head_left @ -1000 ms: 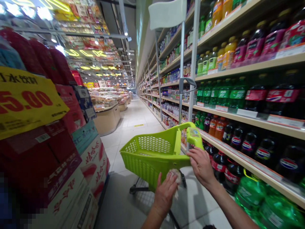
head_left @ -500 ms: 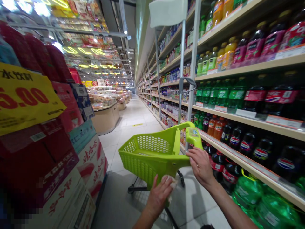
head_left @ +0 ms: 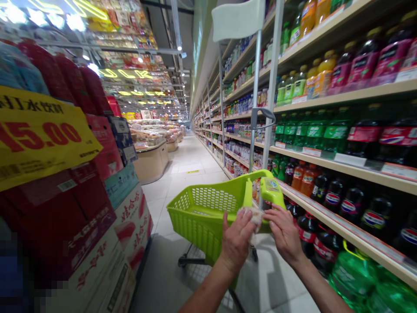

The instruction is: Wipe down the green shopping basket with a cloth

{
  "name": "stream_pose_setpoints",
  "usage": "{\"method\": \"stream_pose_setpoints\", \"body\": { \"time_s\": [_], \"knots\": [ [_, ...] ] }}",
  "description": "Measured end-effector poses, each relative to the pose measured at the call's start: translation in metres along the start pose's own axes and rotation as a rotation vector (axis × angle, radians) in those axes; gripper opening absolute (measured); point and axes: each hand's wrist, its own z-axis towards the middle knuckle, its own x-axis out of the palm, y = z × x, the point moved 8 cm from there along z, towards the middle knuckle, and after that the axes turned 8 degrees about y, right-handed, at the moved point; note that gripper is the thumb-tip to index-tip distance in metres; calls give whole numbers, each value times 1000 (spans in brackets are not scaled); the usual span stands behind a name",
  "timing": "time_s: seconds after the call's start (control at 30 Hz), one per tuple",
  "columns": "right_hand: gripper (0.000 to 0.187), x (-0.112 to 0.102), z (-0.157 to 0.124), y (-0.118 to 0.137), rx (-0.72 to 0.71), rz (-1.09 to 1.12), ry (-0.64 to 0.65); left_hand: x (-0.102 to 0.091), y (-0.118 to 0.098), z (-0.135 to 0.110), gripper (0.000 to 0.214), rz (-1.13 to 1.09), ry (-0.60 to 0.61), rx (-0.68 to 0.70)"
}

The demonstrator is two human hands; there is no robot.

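Note:
A lime-green shopping cart [head_left: 202, 213] with a perforated basket stands before me on dark wheeled legs. My left hand [head_left: 239, 234] presses a pale, crumpled cloth [head_left: 256, 217] against the cart's upper near edge, beside the handle. Its fingers lie over the cloth, and the thumb points up. Just to the right, my right hand [head_left: 284, 228] rests with its fingers closed over the near side of the green handle frame [head_left: 276, 198]. The fingertips of both hands are close together. My left hand hides part of the basket's side.
Shelves of drink bottles [head_left: 332, 126] line the right side. Stacked drink boxes [head_left: 130, 217] with a yellow price sign [head_left: 45, 134] stand close on the left. A metal pole [head_left: 256, 100] rises beyond the cart. The tiled aisle [head_left: 182, 167] runs ahead past display counters [head_left: 150, 161].
My left hand has moved up and right with the cloth, from the cart's lower side to its upper edge near the handle. My right hand stays at the handle. The view has shifted slightly.

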Motion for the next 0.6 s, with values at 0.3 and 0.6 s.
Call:
{"method": "stream_pose_setpoints", "body": {
  "time_s": [0.3, 0.6],
  "knots": [
    [29, -10, 10, -29, -28, 47, 49, 13, 129, -46, 52, -14, 206, -613],
    [21, 34, 33, -11, -4, -406, 246, 40, 49, 4, 43, -115, 237, -314]
  ]
}}
